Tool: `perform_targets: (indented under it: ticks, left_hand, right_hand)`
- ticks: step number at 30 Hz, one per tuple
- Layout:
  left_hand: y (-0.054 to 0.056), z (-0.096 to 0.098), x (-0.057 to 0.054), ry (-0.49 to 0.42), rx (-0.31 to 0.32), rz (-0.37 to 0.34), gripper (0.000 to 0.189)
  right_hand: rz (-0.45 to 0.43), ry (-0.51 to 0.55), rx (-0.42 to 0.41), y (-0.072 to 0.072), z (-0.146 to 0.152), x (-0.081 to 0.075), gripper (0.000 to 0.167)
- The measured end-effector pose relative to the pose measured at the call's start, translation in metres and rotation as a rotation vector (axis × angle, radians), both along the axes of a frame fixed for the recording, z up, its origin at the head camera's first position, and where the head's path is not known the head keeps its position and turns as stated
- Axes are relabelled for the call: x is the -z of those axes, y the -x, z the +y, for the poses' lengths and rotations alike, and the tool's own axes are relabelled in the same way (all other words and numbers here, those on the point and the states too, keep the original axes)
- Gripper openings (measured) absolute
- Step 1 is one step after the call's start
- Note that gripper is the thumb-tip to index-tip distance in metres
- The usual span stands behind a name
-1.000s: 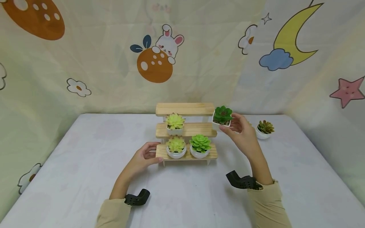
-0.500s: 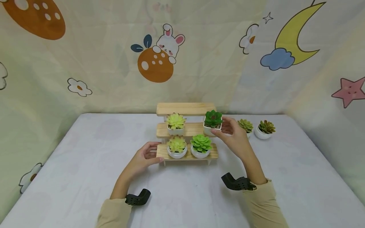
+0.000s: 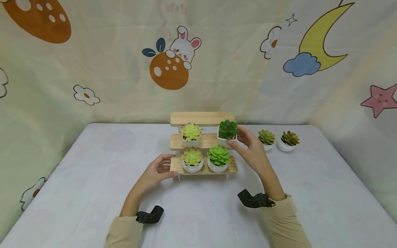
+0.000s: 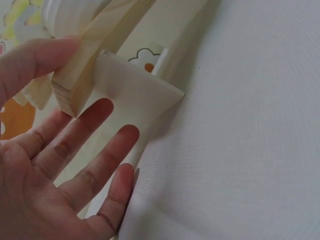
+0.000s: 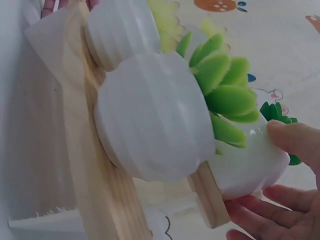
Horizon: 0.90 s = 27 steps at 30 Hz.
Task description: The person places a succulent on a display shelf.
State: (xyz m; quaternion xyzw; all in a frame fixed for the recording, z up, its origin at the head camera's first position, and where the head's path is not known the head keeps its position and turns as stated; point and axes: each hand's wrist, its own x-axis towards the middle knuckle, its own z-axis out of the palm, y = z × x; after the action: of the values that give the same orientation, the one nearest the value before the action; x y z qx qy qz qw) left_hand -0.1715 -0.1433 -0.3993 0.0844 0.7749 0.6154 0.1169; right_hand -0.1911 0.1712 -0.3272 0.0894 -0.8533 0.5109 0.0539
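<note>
A three-tier wooden plant stand (image 3: 201, 119) stands at the table's back middle. At its left end, my left hand (image 3: 159, 168) pinches the lowest plank, thumb on top and index finger beneath; the other fingers spread loosely by the white support (image 4: 135, 82). My right hand (image 3: 250, 148) grips a dark green succulent in a square white pot (image 3: 227, 135), at the right end of the middle tier. A yellow-green succulent (image 3: 191, 133) sits left of it. On the lowest tier are a pink-tipped succulent (image 3: 192, 159) and a bright green succulent (image 3: 218, 158), both in round white pots.
Two more potted succulents stand on the table right of the stand: a green one (image 3: 266, 138) and a reddish-green one (image 3: 288, 140). A patterned cloth (image 3: 124, 69) hangs behind the white-covered table (image 3: 198, 213).
My right hand has carried the dark green succulent leftward and down onto the right part of the middle tier. The green succulent behind that hand has come into sight. My left hand stays put.
</note>
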Motion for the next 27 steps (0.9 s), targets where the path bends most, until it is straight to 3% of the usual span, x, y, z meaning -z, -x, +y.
perform_targets:
  ticks: [6, 27]
  left_hand:
    - [-0.001, 0.0, 0.0, 0.001, 0.007, 0.014, 0.059]
    - [0.002, 0.002, 0.001, 0.007, 0.012, 0.012, 0.059]
  right_hand:
    - [0.044, 0.046, -0.002, 0.002, -0.008, 0.007, 0.064]
    - [-0.052, 0.101, -0.072, 0.007, -0.021, 0.006, 0.066]
